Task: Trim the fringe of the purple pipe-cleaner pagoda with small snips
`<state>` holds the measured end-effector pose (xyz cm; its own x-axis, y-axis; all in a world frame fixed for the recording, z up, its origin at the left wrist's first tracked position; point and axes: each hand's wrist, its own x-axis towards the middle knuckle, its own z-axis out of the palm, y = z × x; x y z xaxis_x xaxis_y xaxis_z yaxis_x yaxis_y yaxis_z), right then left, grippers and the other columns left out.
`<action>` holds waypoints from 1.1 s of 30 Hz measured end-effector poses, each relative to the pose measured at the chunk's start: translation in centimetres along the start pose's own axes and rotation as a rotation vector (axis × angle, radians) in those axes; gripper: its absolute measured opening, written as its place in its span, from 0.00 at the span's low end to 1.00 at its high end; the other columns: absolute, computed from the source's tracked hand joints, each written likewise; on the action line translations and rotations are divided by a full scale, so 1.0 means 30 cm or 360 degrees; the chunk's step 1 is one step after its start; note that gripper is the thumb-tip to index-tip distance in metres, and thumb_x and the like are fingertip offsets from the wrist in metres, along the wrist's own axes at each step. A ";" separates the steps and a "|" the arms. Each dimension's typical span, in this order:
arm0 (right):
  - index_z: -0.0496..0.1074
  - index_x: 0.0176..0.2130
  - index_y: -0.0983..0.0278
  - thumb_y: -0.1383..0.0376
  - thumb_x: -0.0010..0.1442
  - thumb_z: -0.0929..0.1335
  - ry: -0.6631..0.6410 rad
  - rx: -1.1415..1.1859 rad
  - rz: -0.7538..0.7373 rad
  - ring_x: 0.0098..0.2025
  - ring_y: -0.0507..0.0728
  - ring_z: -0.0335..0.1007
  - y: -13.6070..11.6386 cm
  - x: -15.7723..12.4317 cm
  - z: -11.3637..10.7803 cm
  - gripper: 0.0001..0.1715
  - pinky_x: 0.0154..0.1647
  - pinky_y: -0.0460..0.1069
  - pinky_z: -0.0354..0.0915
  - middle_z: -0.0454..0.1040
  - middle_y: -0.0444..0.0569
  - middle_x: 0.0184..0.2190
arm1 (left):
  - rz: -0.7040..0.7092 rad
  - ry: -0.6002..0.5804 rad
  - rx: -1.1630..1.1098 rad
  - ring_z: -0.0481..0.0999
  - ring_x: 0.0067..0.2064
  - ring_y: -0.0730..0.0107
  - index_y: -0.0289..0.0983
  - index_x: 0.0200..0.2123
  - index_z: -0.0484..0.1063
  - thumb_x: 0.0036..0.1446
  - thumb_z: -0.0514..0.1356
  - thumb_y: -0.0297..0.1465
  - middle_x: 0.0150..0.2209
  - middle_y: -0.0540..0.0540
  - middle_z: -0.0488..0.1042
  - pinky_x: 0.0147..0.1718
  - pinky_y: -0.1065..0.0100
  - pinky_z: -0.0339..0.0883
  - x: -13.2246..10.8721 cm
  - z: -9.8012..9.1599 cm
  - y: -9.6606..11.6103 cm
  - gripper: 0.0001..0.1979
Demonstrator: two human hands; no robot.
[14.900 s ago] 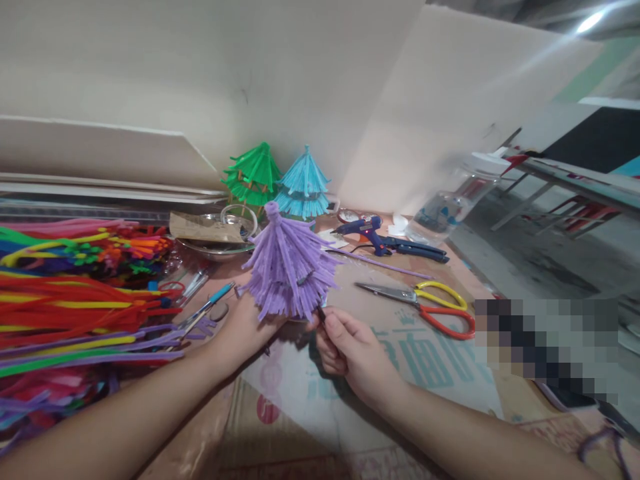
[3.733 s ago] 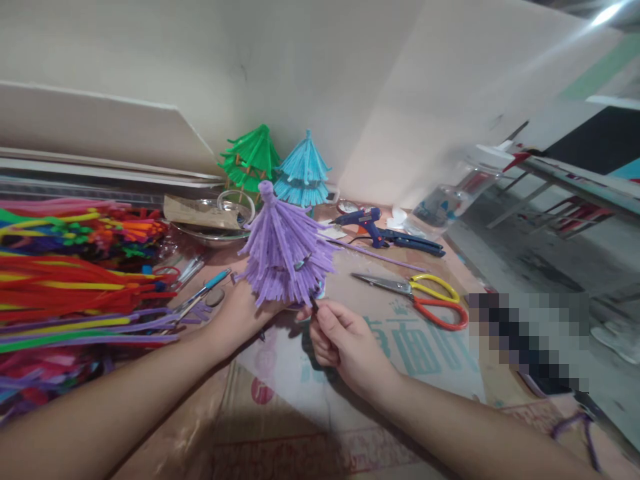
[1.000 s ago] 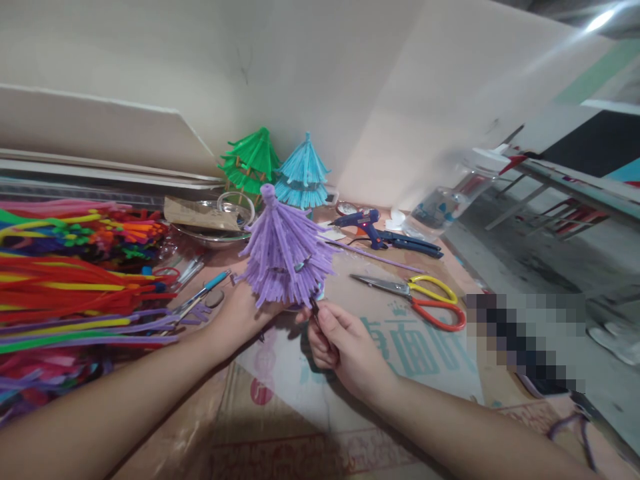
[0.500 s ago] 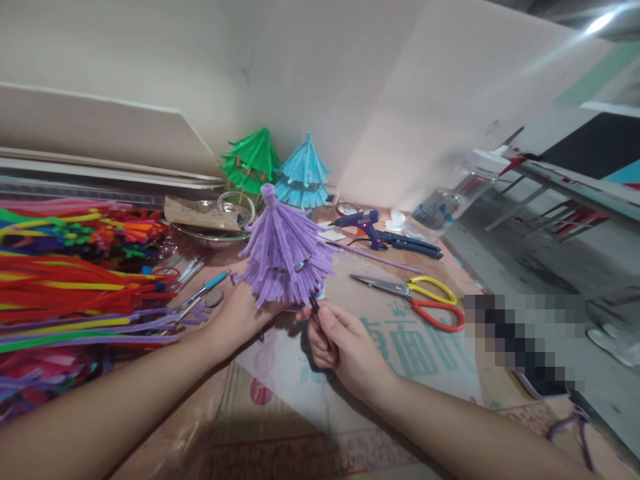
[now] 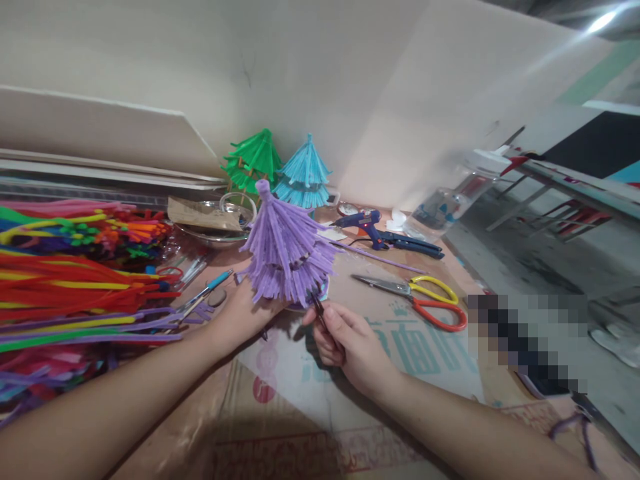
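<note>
A purple two-tiered pipe-cleaner pavilion [image 5: 287,247], its strips fanning down like a roof, leans slightly left in the middle of the view. My left hand [image 5: 250,308] is behind and under its lower tier, holding it; most of the fingers are hidden. My right hand [image 5: 345,340] is closed around a small dark pointed tool [image 5: 317,305], perhaps tweezers or snips. The tool's tip is at the fringe on the right of the lower tier. Whether it touches a strip is hard to tell.
Green [image 5: 255,157] and light blue [image 5: 304,175] pavilions stand behind. Bundles of coloured pipe cleaners [image 5: 65,277] lie left, beside a metal bowl [image 5: 213,240]. Scissors [image 5: 435,293], a blue glue gun [image 5: 363,221], pliers [image 5: 413,245] and a clear jar [image 5: 450,197] are to the right.
The purple pavilion has tilted slightly, its top shifting left. My right hand and the dark tool have moved a little to the right; both holds stay the same.
</note>
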<state>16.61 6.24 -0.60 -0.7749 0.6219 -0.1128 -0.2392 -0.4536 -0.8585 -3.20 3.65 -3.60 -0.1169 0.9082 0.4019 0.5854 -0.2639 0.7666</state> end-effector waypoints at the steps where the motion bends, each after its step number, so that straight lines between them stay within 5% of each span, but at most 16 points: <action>1: 0.70 0.32 0.65 0.46 0.55 0.73 0.0000 -0.0005 0.0004 0.16 0.45 0.38 0.001 -0.001 -0.001 0.25 0.16 0.43 0.37 0.53 0.34 0.16 | -0.0011 0.0005 -0.0010 0.75 0.51 0.54 0.38 0.42 0.70 0.60 0.57 0.41 0.47 0.40 0.77 0.55 0.53 0.67 0.003 0.000 0.007 0.14; 14: 0.69 0.33 0.65 0.45 0.53 0.73 -0.0052 -0.0016 0.0037 0.15 0.44 0.39 0.006 -0.004 0.024 0.26 0.15 0.42 0.38 0.54 0.33 0.15 | -0.0028 -0.0019 -0.0120 0.77 0.42 0.59 0.38 0.28 0.69 0.56 0.59 0.40 0.36 0.44 0.78 0.49 0.58 0.71 0.003 -0.011 0.029 0.11; 33: 0.68 0.30 0.65 0.46 0.55 0.73 -0.0119 0.0036 0.0095 0.15 0.43 0.37 0.001 -0.019 0.024 0.25 0.14 0.42 0.36 0.54 0.33 0.15 | 0.0061 -0.0099 -0.0026 0.74 0.39 0.62 0.37 0.28 0.68 0.59 0.56 0.38 0.34 0.45 0.76 0.44 0.60 0.71 -0.003 -0.013 0.011 0.12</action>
<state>16.63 5.40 -0.19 -0.8293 0.5446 -0.1249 -0.2040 -0.5032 -0.8397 -3.30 3.35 -3.20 -0.0440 0.9156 0.3996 0.5752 -0.3039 0.7595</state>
